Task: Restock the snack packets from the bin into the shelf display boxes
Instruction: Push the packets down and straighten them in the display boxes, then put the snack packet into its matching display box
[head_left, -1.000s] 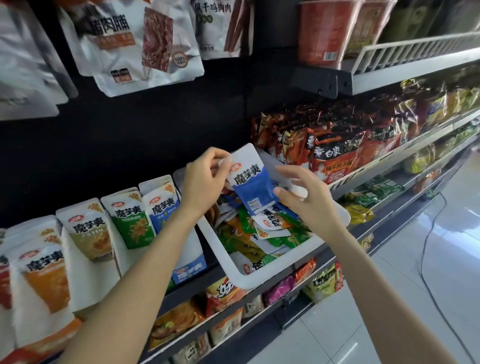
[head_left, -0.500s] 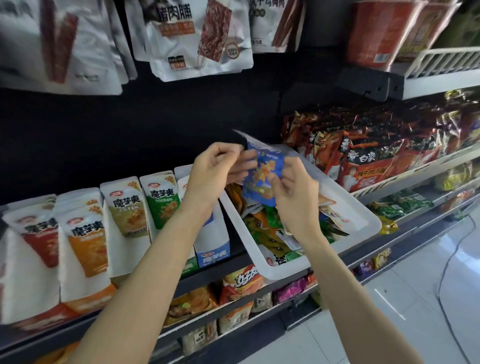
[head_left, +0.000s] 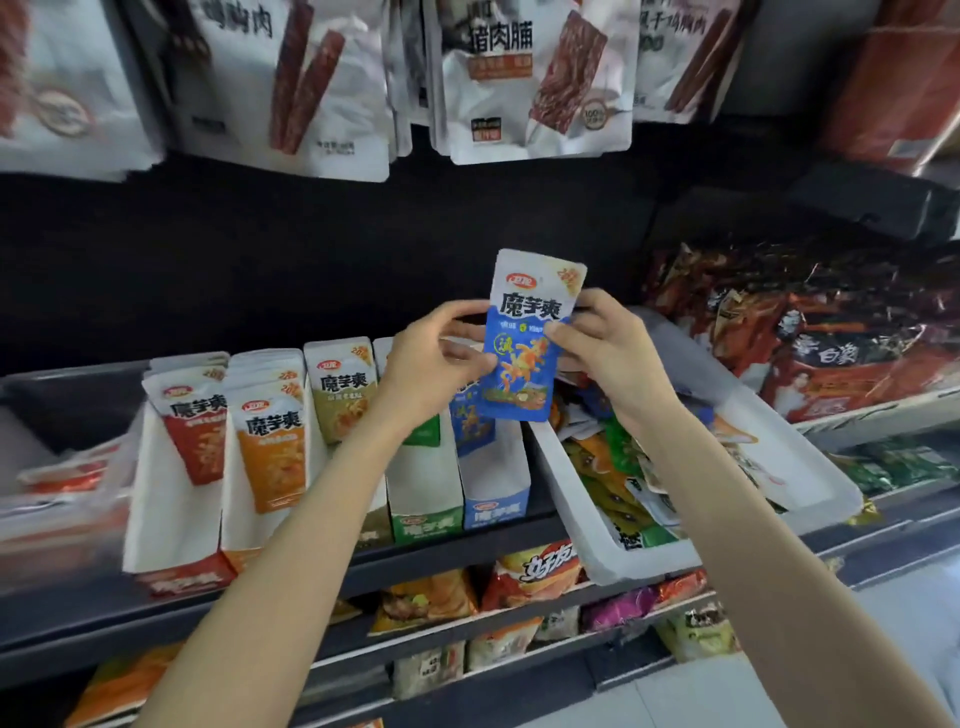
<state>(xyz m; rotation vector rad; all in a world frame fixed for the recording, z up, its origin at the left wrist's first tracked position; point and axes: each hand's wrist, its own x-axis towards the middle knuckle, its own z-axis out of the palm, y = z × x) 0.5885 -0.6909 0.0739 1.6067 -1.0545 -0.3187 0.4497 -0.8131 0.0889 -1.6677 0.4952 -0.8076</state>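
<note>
Head view: both hands hold one blue snack packet (head_left: 524, 343) upright in front of the shelf (head_left: 467, 551), printed face toward the camera. The left hand (head_left: 434, 364) pinches the packet's left edge between thumb and curled fingers. The right hand (head_left: 605, 345) pinches the right edge, thumb on the front face, fingers curled behind. The packet is raised above the blue display box (head_left: 496, 488) and overlaps the packets standing in that box; its lower edge sits just above the box's open top.

A row of display boxes stands on the shelf to the left: the green display box (head_left: 426, 499) just beside the blue one, then an olive-labelled box (head_left: 340, 395), an orange display box (head_left: 267, 452) and a red display box (head_left: 182, 467). Each holds upright packets of matching colour.

The white bin (head_left: 592, 525) rests tilted on the shelf edge just right of the blue box, below the right forearm. It contains a loose pile of mixed packets (head_left: 618, 467) in green, orange and blue.

Large white pouches (head_left: 535, 78) hang above. Red noodle packs (head_left: 831, 338) fill the shelf section to the right. Chip bags (head_left: 535, 571) lie on the lower shelf.
</note>
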